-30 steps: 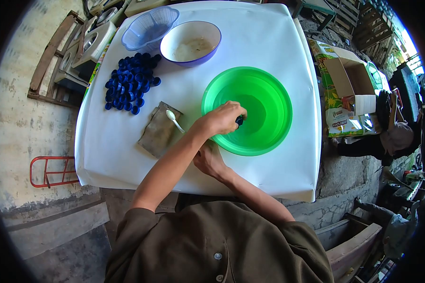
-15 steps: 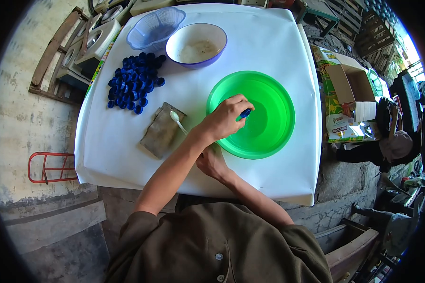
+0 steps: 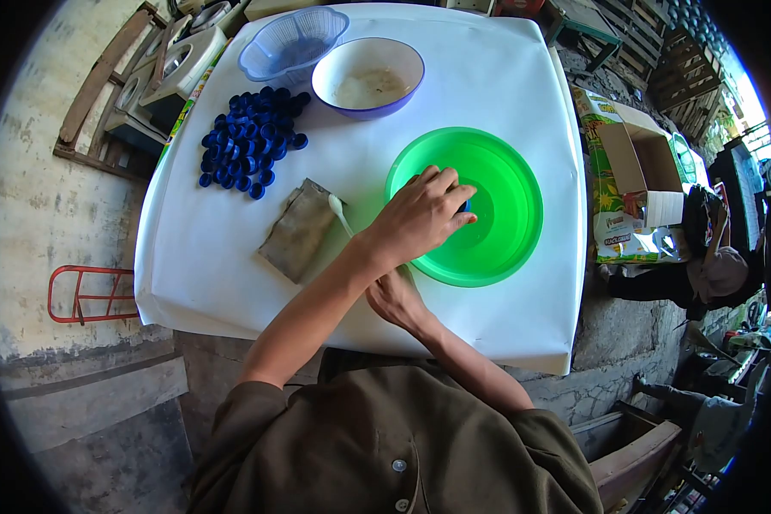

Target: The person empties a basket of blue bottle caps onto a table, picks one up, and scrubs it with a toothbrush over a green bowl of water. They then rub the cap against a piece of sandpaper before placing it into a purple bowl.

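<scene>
On white table cover point(image 3: 488, 77) — left hand point(image 3: 420, 214) pinches blue cap point(image 3: 464, 206) over green basin point(image 3: 510, 171); right hand's point(image 3: 394, 295) grip hidden.

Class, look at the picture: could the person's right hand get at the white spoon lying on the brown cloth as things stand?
Probably not directly. The right hand rests at the table edge beneath the left forearm, which crosses between it and the white spoon on the brown cloth.

You see a white table point(image 3: 505, 68) in bright daylight. Left of it is a rough grey wall point(image 3: 34, 197) with a red rack point(image 3: 86, 295). Right of it sits an open cardboard box point(image 3: 634, 171).
</scene>
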{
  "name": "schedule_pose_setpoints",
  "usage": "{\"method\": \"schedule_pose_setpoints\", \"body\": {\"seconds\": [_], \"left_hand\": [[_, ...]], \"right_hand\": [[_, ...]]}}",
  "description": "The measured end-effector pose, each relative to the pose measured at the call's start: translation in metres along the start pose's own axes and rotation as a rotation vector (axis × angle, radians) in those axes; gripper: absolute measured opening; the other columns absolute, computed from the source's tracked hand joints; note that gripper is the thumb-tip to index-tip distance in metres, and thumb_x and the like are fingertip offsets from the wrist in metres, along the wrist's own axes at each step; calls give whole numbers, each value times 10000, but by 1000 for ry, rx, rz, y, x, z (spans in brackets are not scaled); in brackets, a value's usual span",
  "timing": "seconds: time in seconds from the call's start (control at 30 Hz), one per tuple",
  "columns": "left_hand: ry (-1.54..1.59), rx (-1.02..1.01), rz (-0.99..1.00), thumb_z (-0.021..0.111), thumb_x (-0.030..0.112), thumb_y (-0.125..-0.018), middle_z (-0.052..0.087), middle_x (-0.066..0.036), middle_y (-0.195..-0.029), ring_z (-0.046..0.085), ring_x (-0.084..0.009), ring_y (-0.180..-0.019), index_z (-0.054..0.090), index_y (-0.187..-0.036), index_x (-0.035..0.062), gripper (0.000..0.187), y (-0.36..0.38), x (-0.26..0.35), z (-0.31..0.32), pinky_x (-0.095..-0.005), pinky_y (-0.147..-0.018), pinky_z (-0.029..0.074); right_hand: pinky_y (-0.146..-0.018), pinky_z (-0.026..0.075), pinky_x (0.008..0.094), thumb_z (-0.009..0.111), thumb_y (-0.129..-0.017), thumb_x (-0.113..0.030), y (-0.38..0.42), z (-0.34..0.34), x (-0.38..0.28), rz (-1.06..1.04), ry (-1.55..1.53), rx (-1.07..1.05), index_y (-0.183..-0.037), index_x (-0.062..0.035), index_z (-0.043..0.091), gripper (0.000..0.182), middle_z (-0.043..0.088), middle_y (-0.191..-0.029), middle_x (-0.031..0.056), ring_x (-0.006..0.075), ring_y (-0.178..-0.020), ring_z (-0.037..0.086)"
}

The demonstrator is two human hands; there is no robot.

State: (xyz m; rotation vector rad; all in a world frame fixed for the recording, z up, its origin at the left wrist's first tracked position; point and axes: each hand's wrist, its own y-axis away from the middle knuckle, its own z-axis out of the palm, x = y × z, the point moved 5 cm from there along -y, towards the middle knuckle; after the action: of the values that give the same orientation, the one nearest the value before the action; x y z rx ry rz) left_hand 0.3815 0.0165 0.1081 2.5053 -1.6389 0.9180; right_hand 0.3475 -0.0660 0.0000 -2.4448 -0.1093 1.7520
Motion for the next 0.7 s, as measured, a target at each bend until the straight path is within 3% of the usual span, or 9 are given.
{"method": "schedule_pose_setpoints", "body": {"seconds": [0.1, 0.13, 0.27, 0.37, 0.5, 0.63, 0.7], "left_hand": [[33, 64, 31, 765, 146, -833, 608, -132, -1077, 588, -304, -1021, 657, -1148, 17, 357, 1, 5, -11, -415, -931, 505], [53, 80, 45, 765, 138, -829, 609, -136, -1092, 589, -309, -1030, 655, -1139, 16, 350, 1, 7, -13, -416, -928, 506], [149, 41, 60, 785, 131, -804, 639, -135, -1088, 596, -328, -1029, 654, -1086, 10, 333, -2, 7, -20, -429, -898, 513], [178, 91, 22, 796, 145, -795, 663, -122, -1021, 602, -324, -984, 670, -1048, 8, 313, -8, -7, -32, -425, -865, 513], [131, 128, -14, 801, 143, -788, 680, -117, -975, 599, -314, -928, 688, -1008, 11, 281, -3, -32, -25, -413, -826, 510], [92, 80, -10, 767, 47, -792, 686, -130, -1040, 604, -311, -992, 680, -1067, 20, 290, 4, -36, -11, -421, -879, 509], [165, 162, -41, 747, 20, -804, 686, -139, -1065, 617, -316, -992, 667, -1103, 17, 310, 2, -34, -15, -419, -874, 517]], "right_hand": [[-691, 417, 525, 505, -979, -79, 12, -19, -20, 141, -8, 4, -1034, 47, 540, 142, 574, -860, 321, 479, -813, 565], [-676, 412, 532, 506, -1006, -115, 14, -28, -29, 374, -181, 13, -1023, 45, 535, 163, 565, -815, 324, 484, -786, 565], [-553, 414, 440, 578, -981, -133, 32, -48, -44, 262, 12, -12, -991, 42, 552, 177, 575, -666, 221, 405, -568, 534], [-628, 470, 488, 630, -940, -108, 49, -76, -67, 335, 122, -106, -1020, 34, 552, 181, 637, -774, 263, 455, -726, 624], [-653, 509, 447, 702, -869, -64, 73, -131, -99, 423, 210, 9, -1017, 29, 613, 197, 677, -835, 230, 428, -749, 663], [-641, 494, 440, 640, -906, -39, 74, -177, -110, 310, 500, 231, -1025, 46, 626, 147, 661, -842, 211, 365, -716, 663], [-665, 463, 460, 594, -925, -36, 70, -188, -102, 338, 624, 247, -1036, 64, 626, 152, 631, -846, 195, 383, -732, 624]]}}
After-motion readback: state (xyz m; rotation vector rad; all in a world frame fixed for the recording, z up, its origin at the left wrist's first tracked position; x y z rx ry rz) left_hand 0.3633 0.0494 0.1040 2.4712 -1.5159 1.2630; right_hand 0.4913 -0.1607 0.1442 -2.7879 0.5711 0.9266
